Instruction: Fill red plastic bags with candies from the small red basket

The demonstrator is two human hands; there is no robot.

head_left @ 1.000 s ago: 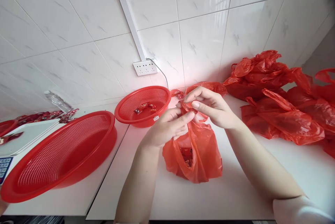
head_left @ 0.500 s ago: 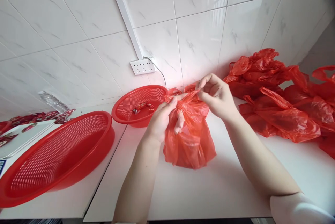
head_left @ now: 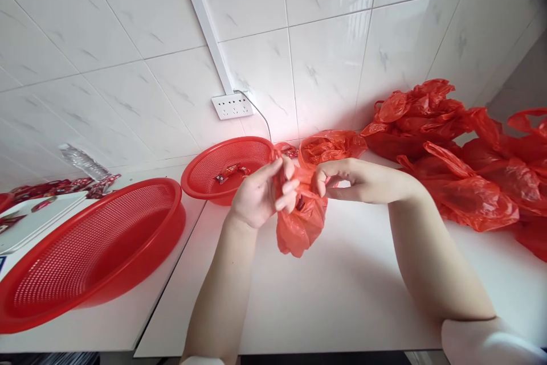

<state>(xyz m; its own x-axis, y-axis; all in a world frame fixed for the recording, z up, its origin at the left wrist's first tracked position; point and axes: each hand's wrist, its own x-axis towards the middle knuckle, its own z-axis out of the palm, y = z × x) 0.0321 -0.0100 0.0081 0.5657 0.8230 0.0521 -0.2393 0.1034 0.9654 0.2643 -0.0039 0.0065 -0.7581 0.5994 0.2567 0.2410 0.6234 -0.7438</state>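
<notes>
A red plastic bag [head_left: 299,232] hangs between my hands over the white table, and a small dark red item shows near its top. My left hand [head_left: 260,194] is at the bag's upper left, thumb and fingers closed on the gathered plastic. On the other side, my right hand [head_left: 352,181] has its fingers curled at the bag's right edge, pinching the plastic; its fingertips are partly hidden. Behind the bag lies an open red bag [head_left: 332,147] with crumpled red plastic in it.
A red perforated basket [head_left: 200,177] with a few wrapped pieces stands behind my left hand. Further left is a larger red basket [head_left: 164,234], beside a white tray [head_left: 60,220]. Several filled red bags [head_left: 478,200] are piled at right. A wall socket [head_left: 233,106] sits above the small basket.
The bag has turned and looks narrower, its bottom slightly higher. My right hand has moved down from the top of the bag to its side. The open bag behind has come into fuller view.
</notes>
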